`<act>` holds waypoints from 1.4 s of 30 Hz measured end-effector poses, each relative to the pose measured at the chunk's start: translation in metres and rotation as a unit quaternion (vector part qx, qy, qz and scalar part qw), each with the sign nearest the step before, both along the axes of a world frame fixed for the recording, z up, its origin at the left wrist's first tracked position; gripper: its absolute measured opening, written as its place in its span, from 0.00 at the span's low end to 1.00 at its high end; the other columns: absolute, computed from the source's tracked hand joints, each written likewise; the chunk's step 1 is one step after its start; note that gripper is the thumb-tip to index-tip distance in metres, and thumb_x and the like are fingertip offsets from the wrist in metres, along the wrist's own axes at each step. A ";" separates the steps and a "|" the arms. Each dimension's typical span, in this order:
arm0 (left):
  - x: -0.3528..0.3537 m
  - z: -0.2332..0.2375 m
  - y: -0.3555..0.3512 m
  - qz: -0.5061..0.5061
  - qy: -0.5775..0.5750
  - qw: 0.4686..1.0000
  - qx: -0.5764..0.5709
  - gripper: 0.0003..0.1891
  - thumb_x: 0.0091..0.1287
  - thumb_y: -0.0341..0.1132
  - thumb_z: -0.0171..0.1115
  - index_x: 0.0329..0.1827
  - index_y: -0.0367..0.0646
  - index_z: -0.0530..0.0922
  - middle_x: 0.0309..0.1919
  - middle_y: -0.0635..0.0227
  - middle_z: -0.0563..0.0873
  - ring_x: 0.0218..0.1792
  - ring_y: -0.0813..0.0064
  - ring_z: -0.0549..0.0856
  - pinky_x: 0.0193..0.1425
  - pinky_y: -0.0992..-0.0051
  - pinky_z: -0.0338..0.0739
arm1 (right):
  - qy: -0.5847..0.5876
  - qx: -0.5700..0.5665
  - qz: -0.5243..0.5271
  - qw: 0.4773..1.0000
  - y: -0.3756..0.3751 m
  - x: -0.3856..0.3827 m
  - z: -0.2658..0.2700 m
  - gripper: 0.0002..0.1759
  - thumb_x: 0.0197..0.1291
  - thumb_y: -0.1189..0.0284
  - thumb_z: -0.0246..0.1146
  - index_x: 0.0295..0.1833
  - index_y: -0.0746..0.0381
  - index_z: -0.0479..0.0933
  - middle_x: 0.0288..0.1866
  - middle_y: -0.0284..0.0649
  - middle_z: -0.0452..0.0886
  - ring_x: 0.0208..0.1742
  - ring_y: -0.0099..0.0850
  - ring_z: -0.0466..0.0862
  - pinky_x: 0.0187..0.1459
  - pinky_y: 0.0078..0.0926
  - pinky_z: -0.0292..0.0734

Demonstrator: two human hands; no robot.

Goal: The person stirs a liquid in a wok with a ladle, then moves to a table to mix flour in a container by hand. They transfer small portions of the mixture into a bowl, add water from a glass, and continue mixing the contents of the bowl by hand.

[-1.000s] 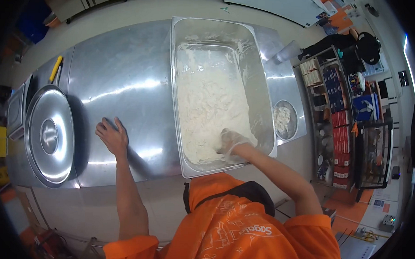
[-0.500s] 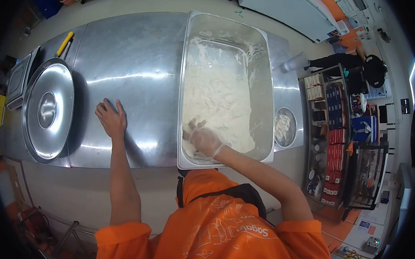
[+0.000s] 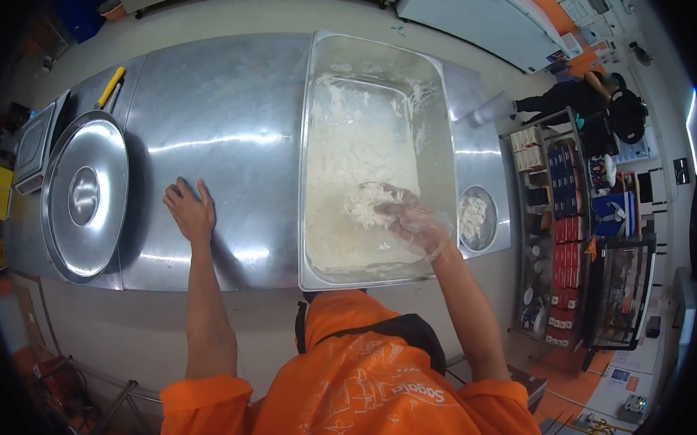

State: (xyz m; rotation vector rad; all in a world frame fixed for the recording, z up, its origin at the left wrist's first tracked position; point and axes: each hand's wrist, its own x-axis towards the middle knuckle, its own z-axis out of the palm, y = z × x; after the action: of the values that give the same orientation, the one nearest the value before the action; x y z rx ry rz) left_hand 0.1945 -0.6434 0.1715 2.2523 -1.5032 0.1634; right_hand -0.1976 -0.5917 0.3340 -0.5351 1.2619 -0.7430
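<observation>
A deep rectangular metal tub (image 3: 440, 175) stands on the steel table, with wet, pale dough (image 3: 351, 151) spread over its floor. Inside it, my right hand (image 3: 416, 227), in a clear plastic glove, has its fingers curled against a raised clump of dough (image 3: 368, 205) near the middle. Sticky bits cling to the fingers. My left hand (image 3: 191, 211) is bare and rests on the steel tabletop left of the tub, fingers spread, holding nothing.
Left on the table are a large round metal lid (image 3: 85, 194), a yellow-handled tool (image 3: 110, 87) and a scale (image 3: 39, 146). Right of the tub are a bowl with dough (image 3: 477, 217) and a clear container (image 3: 493, 107). Beyond stand a shelf rack (image 3: 560, 227) and a person (image 3: 560, 102).
My right hand has moved from the tub's near left corner toward the middle right, and dough is now bunched up at its fingers. My left hand stays on the table.
</observation>
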 end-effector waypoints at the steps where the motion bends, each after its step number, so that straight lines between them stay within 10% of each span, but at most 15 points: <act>1: 0.000 0.000 0.001 -0.002 0.002 1.000 -0.005 0.23 0.70 0.47 0.55 0.57 0.35 0.71 0.51 0.50 0.71 0.55 0.53 0.69 0.62 0.59 0.67 | 0.052 0.039 -0.023 0.998 -0.002 0.006 0.017 0.32 0.60 0.81 0.63 0.70 0.65 0.63 0.54 0.45 0.80 0.48 0.28 0.83 0.45 0.20 0.83; 5: 0.000 0.003 0.003 -0.009 0.009 1.000 -0.010 0.23 0.70 0.46 0.55 0.57 0.34 0.71 0.52 0.50 0.71 0.55 0.52 0.70 0.62 0.57 0.66 | -0.108 -0.019 -0.018 0.994 -0.006 -0.028 -0.024 0.31 0.60 0.82 0.61 0.69 0.64 0.63 0.53 0.46 0.80 0.48 0.29 0.83 0.43 0.19 0.85; 8: -0.002 0.003 0.002 -0.021 -0.002 1.000 -0.021 0.22 0.71 0.45 0.53 0.56 0.32 0.71 0.51 0.46 0.71 0.54 0.46 0.70 0.61 0.54 0.66 | -0.057 -0.051 0.030 0.997 -0.005 -0.016 0.017 0.30 0.60 0.82 0.62 0.68 0.62 0.65 0.53 0.44 0.81 0.50 0.29 0.83 0.48 0.21 0.82; 10: -0.002 -0.003 0.002 -0.022 0.013 0.999 -0.030 0.23 0.72 0.46 0.52 0.56 0.31 0.71 0.50 0.45 0.72 0.54 0.46 0.70 0.60 0.53 0.66 | 0.233 -0.181 0.182 0.938 0.000 -0.016 -0.010 0.30 0.59 0.79 0.63 0.69 0.61 0.66 0.57 0.44 0.79 0.56 0.34 0.80 0.56 0.27 0.77; 12: -0.004 0.000 0.004 -0.027 0.008 0.999 -0.022 0.25 0.72 0.48 0.51 0.59 0.31 0.70 0.52 0.44 0.72 0.55 0.44 0.70 0.62 0.51 0.64 | 0.173 -0.148 0.093 0.969 0.006 -0.027 -0.078 0.34 0.54 0.74 0.67 0.68 0.61 0.67 0.62 0.45 0.76 0.62 0.38 0.76 0.63 0.33 0.69; 18: 0.002 -0.017 0.006 -0.036 -0.027 0.998 -0.036 0.28 0.73 0.50 0.46 0.58 0.29 0.69 0.48 0.46 0.70 0.54 0.46 0.69 0.60 0.52 0.65 | 0.443 -0.391 0.253 0.766 0.000 -0.004 -0.148 0.26 0.43 0.77 0.63 0.53 0.65 0.75 0.45 0.55 0.81 0.48 0.52 0.81 0.52 0.41 0.75; 22: 0.007 -0.008 0.022 -0.070 -0.135 0.987 -0.054 0.31 0.72 0.50 0.46 0.56 0.22 0.72 0.48 0.31 0.75 0.49 0.38 0.75 0.60 0.46 0.66 | 0.457 -0.382 0.218 0.774 -0.004 -0.007 -0.133 0.19 0.45 0.76 0.63 0.47 0.63 0.77 0.40 0.53 0.82 0.45 0.52 0.81 0.49 0.43 0.76; 42: 0.007 -0.004 0.020 -0.075 -0.253 0.963 -0.045 0.30 0.71 0.51 0.44 0.54 0.27 0.75 0.44 0.39 0.79 0.43 0.46 0.78 0.52 0.51 0.70 | 0.498 -0.329 0.137 0.791 0.014 -0.007 -0.076 0.07 0.52 0.72 0.60 0.33 0.65 0.79 0.33 0.52 0.83 0.37 0.49 0.85 0.39 0.45 0.79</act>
State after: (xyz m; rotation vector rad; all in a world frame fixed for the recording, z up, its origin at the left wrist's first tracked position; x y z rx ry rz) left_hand 0.2019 -0.6239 0.1680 2.1065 -1.8648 0.7948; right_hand -0.2045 -0.5778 0.2583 -1.8262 1.8031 -0.6407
